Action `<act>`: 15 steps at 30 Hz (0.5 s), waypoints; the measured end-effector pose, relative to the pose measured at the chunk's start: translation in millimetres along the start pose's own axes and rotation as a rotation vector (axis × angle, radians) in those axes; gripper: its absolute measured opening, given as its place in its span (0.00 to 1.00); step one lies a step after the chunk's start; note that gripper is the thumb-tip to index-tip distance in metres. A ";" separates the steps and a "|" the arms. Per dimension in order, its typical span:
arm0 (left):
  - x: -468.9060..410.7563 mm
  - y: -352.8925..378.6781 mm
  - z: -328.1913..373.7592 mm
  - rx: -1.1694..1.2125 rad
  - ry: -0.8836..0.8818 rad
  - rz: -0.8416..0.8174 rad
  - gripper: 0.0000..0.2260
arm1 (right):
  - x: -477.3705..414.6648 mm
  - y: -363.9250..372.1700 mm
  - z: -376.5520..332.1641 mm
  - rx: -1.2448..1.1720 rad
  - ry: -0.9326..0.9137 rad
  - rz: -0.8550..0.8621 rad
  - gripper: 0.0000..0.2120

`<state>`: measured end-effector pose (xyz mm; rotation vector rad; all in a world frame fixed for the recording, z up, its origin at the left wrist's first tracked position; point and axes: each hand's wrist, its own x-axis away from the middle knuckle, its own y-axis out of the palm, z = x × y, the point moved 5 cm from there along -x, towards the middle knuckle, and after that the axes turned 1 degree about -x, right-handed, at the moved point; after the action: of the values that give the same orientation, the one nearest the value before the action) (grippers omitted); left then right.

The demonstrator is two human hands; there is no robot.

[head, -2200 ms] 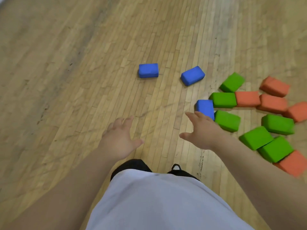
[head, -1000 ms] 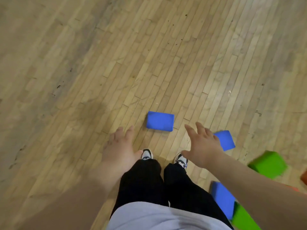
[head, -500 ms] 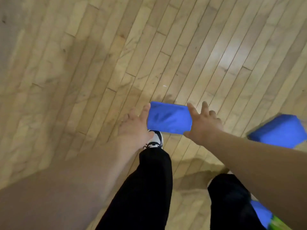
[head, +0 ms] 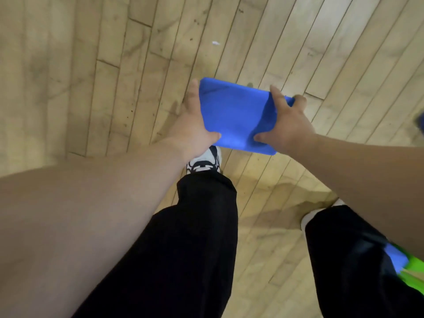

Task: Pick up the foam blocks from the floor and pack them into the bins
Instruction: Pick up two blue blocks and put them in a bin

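While left hand (head: 195, 131), right hand (head: 289, 130) hold blue block (head: 236, 114), shoe (head: 203, 163) just beside.

we see everything through a single wide-angle camera worn on the head, facing forward and tipped steeply down, almost straight at the pale wooden plank floor (head: 68, 65). the lens sits close to the action: two bare forearms come in from the lower left and the right edge and fill much of the frame. the left hand (head: 195, 131) and right hand (head: 291, 129) meet on a flat blue foam block (head: 236, 115) just above the centre. under them the black trouser legs (head: 195, 249) and a white and black trainer (head: 204, 160) run toward the bottom edge. the planks fan out toward the borders, and the far right margin is blurred.
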<state>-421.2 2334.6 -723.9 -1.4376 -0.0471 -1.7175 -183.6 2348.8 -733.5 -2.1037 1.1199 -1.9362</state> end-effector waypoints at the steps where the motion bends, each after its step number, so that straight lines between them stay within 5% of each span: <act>1: 12.3 -3.4 8.4 -0.034 0.028 0.016 0.55 | 12.1 -5.1 11.2 -0.037 -0.010 -0.001 0.55; 8: 87.1 9.8 107.2 -0.126 0.173 -0.064 0.52 | 89.4 -47.1 109.6 -0.298 -0.009 0.029 0.56; 15: 101.2 101.9 242.9 -0.097 0.288 -0.143 0.45 | 119.0 -98.3 251.2 -0.348 0.174 0.109 0.53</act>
<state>-163.4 2341.3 -609.5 -1.2672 0.0932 -2.0543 77.2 2252.8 -635.0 -1.9976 1.6776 -2.0263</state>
